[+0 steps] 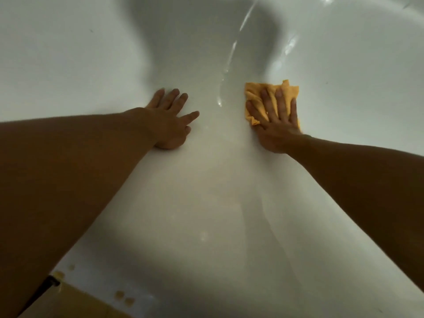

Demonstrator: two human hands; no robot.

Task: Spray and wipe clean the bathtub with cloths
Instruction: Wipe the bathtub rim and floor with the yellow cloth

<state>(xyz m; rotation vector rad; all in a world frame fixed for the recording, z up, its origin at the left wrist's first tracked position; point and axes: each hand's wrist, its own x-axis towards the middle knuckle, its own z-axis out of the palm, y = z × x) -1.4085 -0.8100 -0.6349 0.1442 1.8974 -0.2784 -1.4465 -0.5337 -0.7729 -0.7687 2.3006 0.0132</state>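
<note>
View from the head camera, looking down into a white bathtub (206,191). Nearest, at lower left, a tan surface (75,304) meets the tub's rim; a short dark strip (51,282) lies at their junction, partly hidden behind the left forearm (68,168). Several small yellowish marks (124,296) dot the white rim just beside the tan surface; what they are cannot be told.

Both bare forearms reach forward from the lower corners and cover much of the near rim and inner wall. The right forearm (367,180) enters from the right edge. A soft shadow falls across the tub surface between the arms.

Farther in, the left hand (169,120) lies palm down on the bare tub surface, fingers straight and spread, holding nothing. The right hand (275,127), well apart from the left, presses flat on an orange cloth (254,92), fingers straight and slightly fanned. The cloth is crumpled against the tub surface under the right palm and fingers; its folded edges show beyond the fingertips and to the hand's left, and the rest is hidden beneath the hand.

Between the hands and running away from them, a bright streak of glare (231,56) crosses the glossy surface. Farthest, the curved tub wall carries a broad grey shadow, with one small dark speck (91,31) at left and a second speck (326,83) at right.
</note>
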